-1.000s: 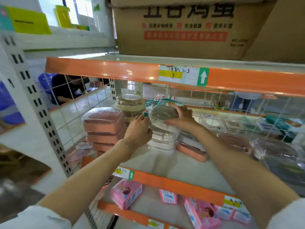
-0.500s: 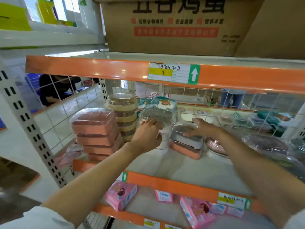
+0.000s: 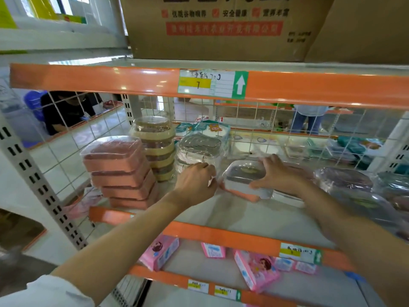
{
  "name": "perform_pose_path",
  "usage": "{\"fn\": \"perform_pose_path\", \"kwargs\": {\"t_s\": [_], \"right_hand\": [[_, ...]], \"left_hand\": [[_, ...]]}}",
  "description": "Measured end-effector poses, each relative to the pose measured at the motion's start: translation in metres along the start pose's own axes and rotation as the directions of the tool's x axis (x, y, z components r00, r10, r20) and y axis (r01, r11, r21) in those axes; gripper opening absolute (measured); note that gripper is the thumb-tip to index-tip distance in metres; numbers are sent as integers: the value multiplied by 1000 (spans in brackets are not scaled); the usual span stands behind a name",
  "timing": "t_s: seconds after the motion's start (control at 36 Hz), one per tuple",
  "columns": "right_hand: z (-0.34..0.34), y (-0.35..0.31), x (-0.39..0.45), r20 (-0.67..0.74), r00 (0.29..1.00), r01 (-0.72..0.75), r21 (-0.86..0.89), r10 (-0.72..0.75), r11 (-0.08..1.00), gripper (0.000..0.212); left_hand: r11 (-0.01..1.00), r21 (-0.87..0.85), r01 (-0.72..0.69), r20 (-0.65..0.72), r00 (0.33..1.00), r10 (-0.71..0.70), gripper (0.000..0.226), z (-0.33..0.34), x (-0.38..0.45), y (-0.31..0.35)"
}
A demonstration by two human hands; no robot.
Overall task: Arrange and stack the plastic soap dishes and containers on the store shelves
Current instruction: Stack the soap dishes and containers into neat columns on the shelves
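The left hand (image 3: 194, 181) curls at the clear dish's near left corner, pinching its wrap. The right hand (image 3: 277, 173) grips the clear dish (image 3: 244, 177) from its right end, atop a pink dish (image 3: 249, 196) mid-shelf. Its long axis runs left-right; the clear stack (image 3: 199, 151) stands just behind-left.

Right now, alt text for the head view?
A person's right hand grips a wrapped white soap dish atop an orange one on the shelf, while the left hand touches a stack of clear dishes. A stack of orange dishes stands farther left.
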State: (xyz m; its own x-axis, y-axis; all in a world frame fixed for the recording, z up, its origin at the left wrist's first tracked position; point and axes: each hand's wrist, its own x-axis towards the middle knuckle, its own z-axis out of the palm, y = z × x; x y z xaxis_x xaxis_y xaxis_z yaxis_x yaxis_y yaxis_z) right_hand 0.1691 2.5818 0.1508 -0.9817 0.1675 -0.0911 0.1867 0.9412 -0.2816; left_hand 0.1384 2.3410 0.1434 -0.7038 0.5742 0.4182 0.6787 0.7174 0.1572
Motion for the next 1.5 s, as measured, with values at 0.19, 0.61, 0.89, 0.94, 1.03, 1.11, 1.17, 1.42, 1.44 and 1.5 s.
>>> {"fn": "perform_pose_path", "kwargs": {"t_s": [0.19, 0.61, 0.89, 0.94, 1.03, 1.11, 1.17, 1.42, 1.44, 1.5], "right_hand": [[31, 1, -50, 85, 987, 126, 103, -135, 987, 94], [22, -3, -12, 65, 997, 47, 50, -50, 998, 71], [36, -1, 49, 192, 980, 49, -499, 55, 865, 88], [39, 0, 53, 202, 977, 48, -505, 64, 862, 88], [35, -1, 54, 159, 986, 35, -465, 44, 885, 89], [23, -2, 44, 38, 999, 39, -393, -26, 919, 95], [12, -1, 33, -59, 995, 59, -320, -82, 946, 104], [-9, 20, -14, -58, 992, 116, 113, -110, 987, 125], [-7, 23, -18, -55, 991, 125, 142, -118, 982, 118], [-6, 26, -25, -15, 991, 136, 196, -136, 971, 108]], "left_hand": [[989, -113, -96, 83, 991, 106, 34, 14, -7, 11], [981, -42, -191, 451, 872, 189, 81, 59, -12, 8], [991, -21, -133, 469, 874, 128, 78, 58, -7, 20], [992, -26, -120, 467, 877, 118, 72, 53, -5, 24], [993, -21, -118, 470, 875, 114, 67, 49, -2, 27], [995, 21, -98, 505, 860, 74, 62, 52, 4, 28], [994, 68, -88, 515, 856, 41, 54, 56, 8, 31], [984, 99, -145, 525, 848, 72, 52, 56, 13, 39], [985, 89, -148, 524, 848, 80, 53, 55, 12, 39], [990, 59, -128, 522, 850, 78, 54, 54, 10, 39]]}}
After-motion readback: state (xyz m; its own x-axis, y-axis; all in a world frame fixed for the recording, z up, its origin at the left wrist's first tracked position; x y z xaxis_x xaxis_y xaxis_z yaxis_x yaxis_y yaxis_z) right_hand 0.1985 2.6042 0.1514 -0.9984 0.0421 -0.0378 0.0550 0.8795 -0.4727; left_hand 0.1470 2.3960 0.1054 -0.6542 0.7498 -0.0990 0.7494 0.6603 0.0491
